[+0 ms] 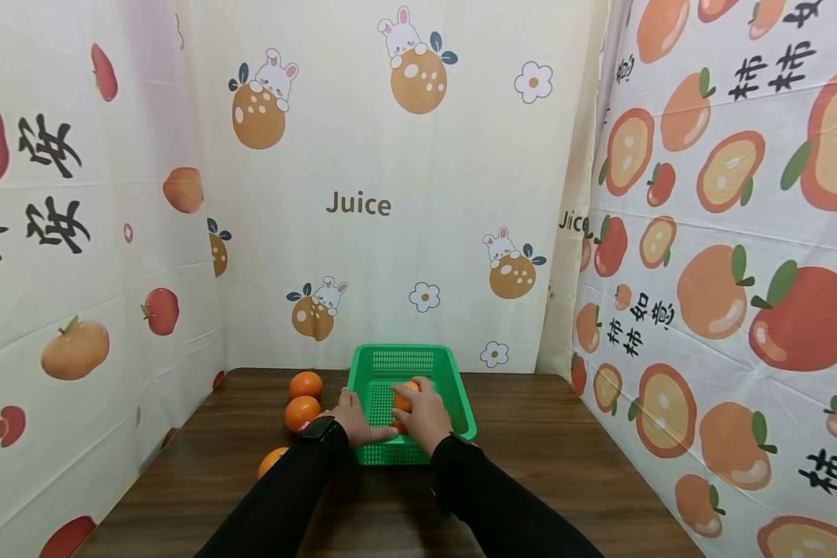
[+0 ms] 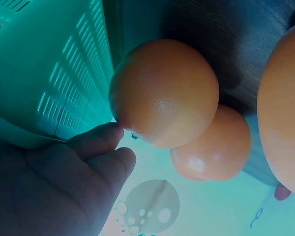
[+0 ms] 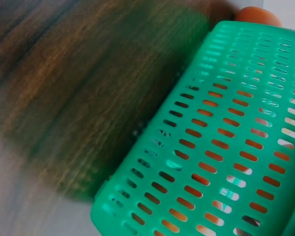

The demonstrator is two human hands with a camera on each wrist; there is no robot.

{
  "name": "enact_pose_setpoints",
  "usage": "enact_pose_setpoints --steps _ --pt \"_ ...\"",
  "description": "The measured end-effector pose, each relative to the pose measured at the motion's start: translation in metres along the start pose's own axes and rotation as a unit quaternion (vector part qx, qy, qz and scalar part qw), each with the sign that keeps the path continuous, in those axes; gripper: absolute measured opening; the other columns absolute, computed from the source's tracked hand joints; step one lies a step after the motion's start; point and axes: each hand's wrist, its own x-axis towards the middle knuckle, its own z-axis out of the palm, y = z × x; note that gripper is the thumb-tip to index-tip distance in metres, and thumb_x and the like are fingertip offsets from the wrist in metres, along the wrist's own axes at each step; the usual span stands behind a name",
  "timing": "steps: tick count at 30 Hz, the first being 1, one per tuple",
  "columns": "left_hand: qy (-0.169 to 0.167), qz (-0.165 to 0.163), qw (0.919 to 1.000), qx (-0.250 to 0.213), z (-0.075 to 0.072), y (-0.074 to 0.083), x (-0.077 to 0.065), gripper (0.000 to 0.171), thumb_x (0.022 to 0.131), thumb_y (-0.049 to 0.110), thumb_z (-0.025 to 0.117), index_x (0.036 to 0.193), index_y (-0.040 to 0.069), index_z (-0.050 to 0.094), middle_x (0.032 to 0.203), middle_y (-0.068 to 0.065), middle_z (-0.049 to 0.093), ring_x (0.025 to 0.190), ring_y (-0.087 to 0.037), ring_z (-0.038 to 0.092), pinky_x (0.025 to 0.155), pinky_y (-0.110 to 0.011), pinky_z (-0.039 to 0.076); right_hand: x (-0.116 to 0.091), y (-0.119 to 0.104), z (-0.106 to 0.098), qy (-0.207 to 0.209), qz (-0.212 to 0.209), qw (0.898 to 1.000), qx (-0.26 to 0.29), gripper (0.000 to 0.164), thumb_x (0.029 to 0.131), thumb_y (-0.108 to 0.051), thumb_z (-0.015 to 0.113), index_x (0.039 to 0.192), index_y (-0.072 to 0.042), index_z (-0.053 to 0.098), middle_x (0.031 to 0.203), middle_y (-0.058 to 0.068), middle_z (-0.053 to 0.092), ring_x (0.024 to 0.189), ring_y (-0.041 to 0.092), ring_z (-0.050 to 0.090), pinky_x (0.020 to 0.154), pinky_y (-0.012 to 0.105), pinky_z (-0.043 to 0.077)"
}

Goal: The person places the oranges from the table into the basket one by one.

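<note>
A green plastic basket with slotted walls stands on the table. My right hand reaches inside it and holds an orange between thumb and fingers. Part of a second reddish-orange fruit shows below, mostly hidden by the hands. At the basket's near left corner lies my left hand, thumb stretched along the front rim and fingers outstretched over the left side. In the left wrist view, its fingertips are right by an orange outside the basket wall. The right wrist view shows mainly the basket's slotted side.
Left of the basket, two oranges sit one behind the other, the far orange and the nearer orange. Another orange lies closer, partly behind the left sleeve. Fruit-print curtains enclose the brown wooden table on three sides.
</note>
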Motion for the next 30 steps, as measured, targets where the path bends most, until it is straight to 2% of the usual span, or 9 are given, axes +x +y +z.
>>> enact_pose_setpoints --steps 4,11,17,22,28,30 --pt "-0.003 0.002 0.9999 0.010 0.001 -0.001 0.002 0.124 0.089 0.081 0.064 0.162 -0.012 0.028 0.172 -0.034 0.021 0.145 -0.052 0.048 0.120 -0.066 0.038 0.002 -0.001 0.003 -0.012 -0.011 1.000 -0.013 0.046 0.099 -0.023 0.078 0.143 -0.027 0.069 0.157 0.017 0.048 0.129 0.042 0.061 0.091 0.047 0.059" --pt "0.007 0.002 0.9999 0.012 0.024 -0.017 0.034 0.135 0.081 0.090 0.062 0.162 -0.012 0.028 0.173 -0.034 0.018 0.146 -0.055 0.045 0.121 -0.069 0.035 0.003 -0.003 0.003 -0.020 -0.019 0.999 -0.021 0.045 0.100 -0.021 0.075 0.145 -0.022 0.067 0.160 0.021 0.045 0.135 0.045 0.059 0.099 0.050 0.057" --pt "0.005 0.000 0.9999 0.012 0.016 -0.014 0.026 0.135 0.080 0.091 0.062 0.162 -0.011 0.028 0.172 -0.035 0.019 0.147 -0.054 0.046 0.121 -0.069 0.035 0.005 -0.007 0.002 -0.025 -0.015 0.999 -0.021 0.044 0.103 -0.021 0.072 0.146 -0.021 0.066 0.162 0.024 0.042 0.135 0.051 0.055 0.102 0.057 0.054" --pt "0.005 0.000 0.9999 0.016 0.009 -0.010 0.019 0.135 0.082 0.092 0.059 0.163 -0.010 0.027 0.173 -0.034 0.019 0.146 -0.053 0.047 0.122 -0.067 0.036 0.009 -0.006 0.003 -0.026 0.009 0.999 -0.025 0.043 0.106 -0.023 0.067 0.149 -0.019 0.062 0.161 0.025 0.039 0.131 0.053 0.055 0.102 0.061 0.051" --pt "0.005 -0.003 0.9999 0.009 0.003 -0.005 0.010 0.130 0.083 0.087 0.063 0.162 -0.011 0.029 0.172 -0.034 0.021 0.145 -0.055 0.047 0.120 -0.067 0.038 0.010 -0.004 0.006 -0.037 0.027 0.998 -0.042 0.042 0.108 -0.024 0.064 0.150 -0.022 0.059 0.163 0.027 0.036 0.131 0.054 0.052 0.102 0.063 0.049" --pt "0.001 -0.003 1.0000 0.006 0.005 -0.006 0.012 0.131 0.084 0.087 0.063 0.163 -0.011 0.028 0.172 -0.034 0.020 0.147 -0.054 0.046 0.121 -0.067 0.037 0.010 -0.004 0.006 -0.043 0.034 0.997 -0.045 0.042 0.109 -0.022 0.062 0.151 -0.023 0.058 0.164 0.026 0.034 0.131 0.055 0.051 0.103 0.064 0.048"
